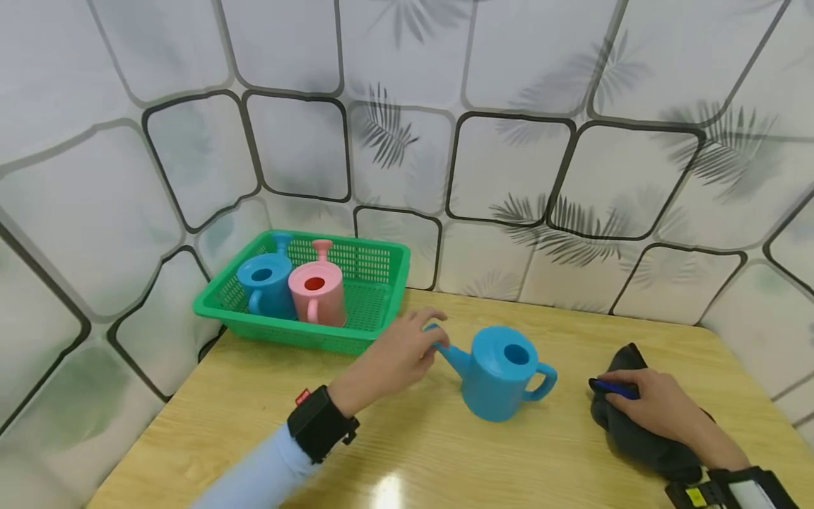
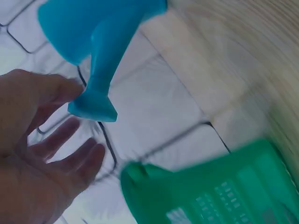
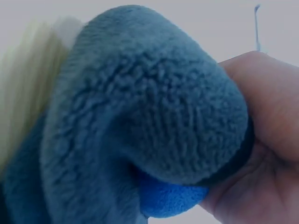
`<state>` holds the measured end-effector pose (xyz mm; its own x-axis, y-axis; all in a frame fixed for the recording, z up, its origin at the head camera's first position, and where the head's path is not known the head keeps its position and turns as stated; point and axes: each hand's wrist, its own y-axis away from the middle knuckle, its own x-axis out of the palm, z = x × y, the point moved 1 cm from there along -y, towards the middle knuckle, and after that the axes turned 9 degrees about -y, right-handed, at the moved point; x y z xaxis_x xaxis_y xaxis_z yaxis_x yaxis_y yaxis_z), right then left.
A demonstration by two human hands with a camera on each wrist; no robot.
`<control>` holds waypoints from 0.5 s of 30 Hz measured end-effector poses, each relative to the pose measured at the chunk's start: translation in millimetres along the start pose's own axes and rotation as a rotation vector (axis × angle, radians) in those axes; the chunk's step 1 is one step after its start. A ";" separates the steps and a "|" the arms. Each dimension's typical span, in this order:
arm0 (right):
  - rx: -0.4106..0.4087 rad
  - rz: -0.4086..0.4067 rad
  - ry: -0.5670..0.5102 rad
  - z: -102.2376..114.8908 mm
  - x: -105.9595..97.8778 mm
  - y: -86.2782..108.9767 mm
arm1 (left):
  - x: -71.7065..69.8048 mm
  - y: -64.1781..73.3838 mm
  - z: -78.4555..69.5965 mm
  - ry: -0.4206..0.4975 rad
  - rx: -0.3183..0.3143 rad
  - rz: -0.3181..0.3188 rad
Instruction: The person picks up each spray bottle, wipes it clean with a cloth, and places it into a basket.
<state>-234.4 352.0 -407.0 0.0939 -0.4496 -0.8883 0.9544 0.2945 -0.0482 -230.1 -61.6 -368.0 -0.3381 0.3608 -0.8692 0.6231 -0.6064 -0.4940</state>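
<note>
A blue watering can (image 1: pixel 496 375) stands upright on the wooden table, its spout toward my left hand (image 1: pixel 400 353) and its handle toward the right. In the left wrist view, my thumb is at the flared spout tip (image 2: pixel 93 106), while the other fingers (image 2: pixel 77 161) are spread loosely apart from it; whether the thumb touches is hard to tell. On the right, my right hand (image 1: pixel 668 406) grips a bunched dark grey cloth (image 1: pixel 636 445) with a blue part (image 1: pixel 613 389) showing. Up close in the right wrist view, the fleecy cloth (image 3: pixel 140 102) hides most of the fingers.
A green plastic basket (image 1: pixel 299 339) sits at the back left of the table (image 1: pixel 407 452). Inside it are another blue watering can (image 1: pixel 273 300) and a pink watering can (image 1: pixel 327 300). Patterned wall covering (image 1: pixel 400 162) rises behind the table.
</note>
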 end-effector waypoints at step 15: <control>-0.209 0.023 -0.443 126.4 54.5 13.4 | -0.6 34.2 -57.7 0.011 0.047 0.225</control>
<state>-180.7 224.8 -398.3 0.2689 -0.7433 -0.6125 0.8776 0.4512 -0.1623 -167.9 -41.7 -383.3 -0.1860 0.2201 -0.9576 0.6482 -0.7049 -0.2880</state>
